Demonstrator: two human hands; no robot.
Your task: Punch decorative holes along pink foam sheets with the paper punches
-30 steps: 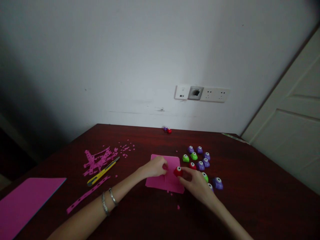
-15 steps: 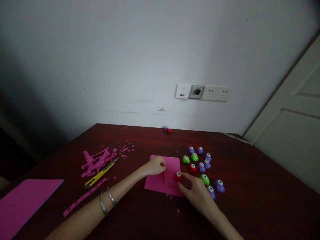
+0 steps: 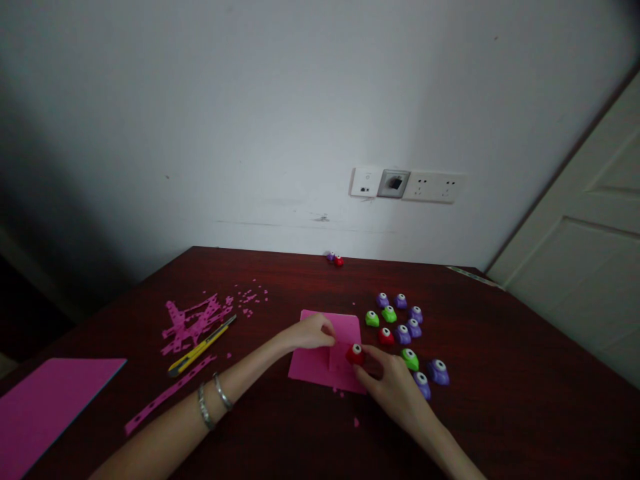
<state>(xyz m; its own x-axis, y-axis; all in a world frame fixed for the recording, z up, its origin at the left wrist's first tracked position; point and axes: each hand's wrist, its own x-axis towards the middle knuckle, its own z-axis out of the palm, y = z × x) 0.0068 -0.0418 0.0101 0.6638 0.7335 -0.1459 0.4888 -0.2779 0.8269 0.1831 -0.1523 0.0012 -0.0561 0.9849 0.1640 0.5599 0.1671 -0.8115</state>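
A pink paper sheet (image 3: 345,325) lies flat on the table between my hands. On top of it is a smaller pink paper strip (image 3: 338,358), its upper end pinched by my left hand (image 3: 314,332). My right hand (image 3: 393,380) grips a red craft punch (image 3: 355,354) between thumb and fingers, over the right part of the strip. Whether the strip's edge is inside the punch is too small to make out. Close to my right hand stand a green craft punch (image 3: 409,359) and a purple craft punch (image 3: 422,385).
Several more punches, including another red punch (image 3: 386,336), stand right of the sheet. At left lie a yellow utility knife (image 3: 200,348), punched paper scraps (image 3: 193,323), a holed paper strip (image 3: 170,395) and a large pink sheet (image 3: 55,400). The wall (image 3: 280,133) borders the table's far edge.
The red punch in my right hand has come slightly nearer me along the strip, then stayed. My left hand keeps its pinch with only a slight shift.
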